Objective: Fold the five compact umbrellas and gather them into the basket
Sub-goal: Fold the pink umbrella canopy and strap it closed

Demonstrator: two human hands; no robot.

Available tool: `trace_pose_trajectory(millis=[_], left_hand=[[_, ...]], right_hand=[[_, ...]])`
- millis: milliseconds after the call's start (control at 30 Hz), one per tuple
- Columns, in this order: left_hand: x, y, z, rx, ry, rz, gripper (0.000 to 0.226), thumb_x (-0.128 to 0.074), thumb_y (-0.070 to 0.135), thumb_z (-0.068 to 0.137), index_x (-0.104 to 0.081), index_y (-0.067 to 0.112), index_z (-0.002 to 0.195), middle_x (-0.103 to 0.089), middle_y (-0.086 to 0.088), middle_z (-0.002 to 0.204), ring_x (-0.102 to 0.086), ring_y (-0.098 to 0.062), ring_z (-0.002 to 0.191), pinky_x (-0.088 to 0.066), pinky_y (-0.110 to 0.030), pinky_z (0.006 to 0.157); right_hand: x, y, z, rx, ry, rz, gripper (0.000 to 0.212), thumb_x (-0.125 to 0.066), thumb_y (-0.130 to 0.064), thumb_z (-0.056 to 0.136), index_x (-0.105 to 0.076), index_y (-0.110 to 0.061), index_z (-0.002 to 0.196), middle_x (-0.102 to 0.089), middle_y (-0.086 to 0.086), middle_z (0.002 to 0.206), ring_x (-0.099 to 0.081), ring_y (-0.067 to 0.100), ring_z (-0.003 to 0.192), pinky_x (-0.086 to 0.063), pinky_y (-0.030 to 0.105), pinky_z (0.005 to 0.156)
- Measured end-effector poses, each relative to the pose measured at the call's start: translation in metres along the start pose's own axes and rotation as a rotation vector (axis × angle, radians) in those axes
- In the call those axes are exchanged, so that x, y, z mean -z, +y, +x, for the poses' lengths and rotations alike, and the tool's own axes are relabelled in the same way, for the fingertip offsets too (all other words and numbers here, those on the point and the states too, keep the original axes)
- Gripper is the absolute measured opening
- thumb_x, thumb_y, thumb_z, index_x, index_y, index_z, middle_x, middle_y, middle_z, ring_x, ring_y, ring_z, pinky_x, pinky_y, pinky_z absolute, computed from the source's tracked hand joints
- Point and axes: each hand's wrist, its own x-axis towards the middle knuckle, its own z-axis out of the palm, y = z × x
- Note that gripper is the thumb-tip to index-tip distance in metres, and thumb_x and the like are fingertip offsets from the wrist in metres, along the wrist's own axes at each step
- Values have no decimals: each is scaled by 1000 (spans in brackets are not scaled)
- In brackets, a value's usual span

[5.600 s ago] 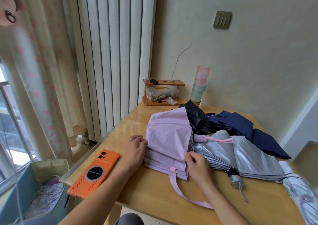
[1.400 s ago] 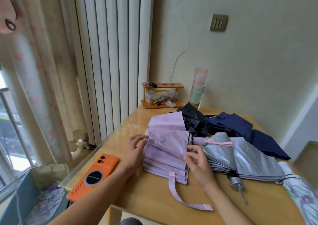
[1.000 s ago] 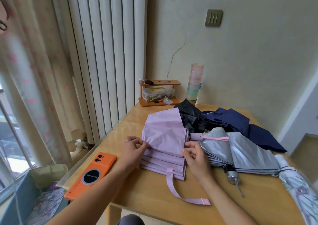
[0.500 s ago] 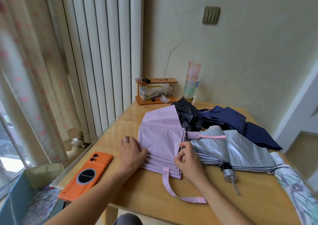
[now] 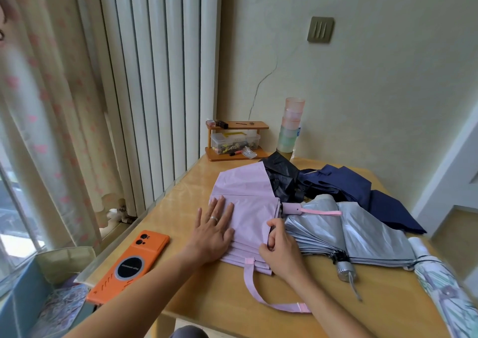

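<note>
The left hand (image 5: 214, 231) has gone from pinching the left edge of the lilac pleated fabric umbrella (image 5: 248, 203) to lying flat on its top panel, fingers straight, pressing the stack down. The right hand (image 5: 280, 249) is curled, pinching the pleats' right edge just beside the silver folded umbrella (image 5: 367, 236). The pleats look gathered and smoothed, so I'd guess rolling and binding with the loose lilac strap (image 5: 248, 278) is what's left. The umbrella lies on the wooden counter (image 5: 219, 299), under and between both hands.
</note>
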Motion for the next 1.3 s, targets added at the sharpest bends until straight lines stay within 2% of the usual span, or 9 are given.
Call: trace_pose_trajectory(millis=[167,300,400,467,533,967,1067,1167,1300], left_hand=[[0,0,0,6,-15,2,80,5,62,83,20,38,158,33,9,163,34,-14,149,21,-51,120],[1,-1,-2,3,-21,-4,80,7,65,84,19,37,158,32,9,163,34,-13,148,18,-54,121],[4,0,-2,-12,-35,6,82,5,66,83,24,34,157,35,10,162,37,-12,147,21,-54,120],[4,0,-3,-15,-36,11,80,-2,65,89,25,33,156,35,11,162,38,-11,146,21,-54,120],[4,1,-3,-9,-27,4,72,-13,58,100,23,33,157,33,12,163,37,-11,147,18,-56,121],[0,-2,1,8,-38,-10,80,10,70,84,16,40,158,29,10,165,30,-13,150,12,-58,122],[-1,-1,1,10,-38,4,80,9,69,85,16,40,159,30,10,164,31,-14,150,10,-59,122],[-3,-2,1,5,-27,-5,77,6,67,88,15,39,159,30,9,164,32,-14,150,6,-60,123],[-4,-5,1,4,-29,-1,71,-2,65,96,15,38,159,29,8,165,32,-15,150,5,-61,122]], right_hand=[[-16,-26,18,62,362,-192,21,-60,-20,88,-55,-13,107,-62,7,100,-61,34,81,-46,39,62],[-39,-57,46,222,273,-342,38,-41,-33,97,-62,-13,121,-63,7,126,-62,31,114,-53,43,91],[-64,-65,56,257,40,-419,76,-1,-57,106,-41,-16,156,-32,6,166,-26,25,155,-22,42,123],[-72,-61,59,191,-125,-398,100,30,-70,82,-5,-27,165,5,-4,172,12,13,157,8,38,126],[-68,-56,59,146,-222,-370,106,39,-76,68,13,-34,162,23,-12,168,30,5,150,21,35,123],[-23,-6,46,-9,-194,-547,68,-18,-50,108,22,-30,160,30,-16,165,28,6,152,10,44,127],[-16,-23,55,-21,-151,-568,68,-36,-43,106,-6,-23,164,1,-8,172,1,15,157,-11,47,123],[-3,-42,80,6,22,-577,37,-46,-34,100,-49,-17,133,-51,5,142,-42,27,132,-30,45,105],[12,-39,135,-161,14,-440,36,-50,-30,99,-49,-8,129,-55,14,133,-49,35,124,-40,45,100]])
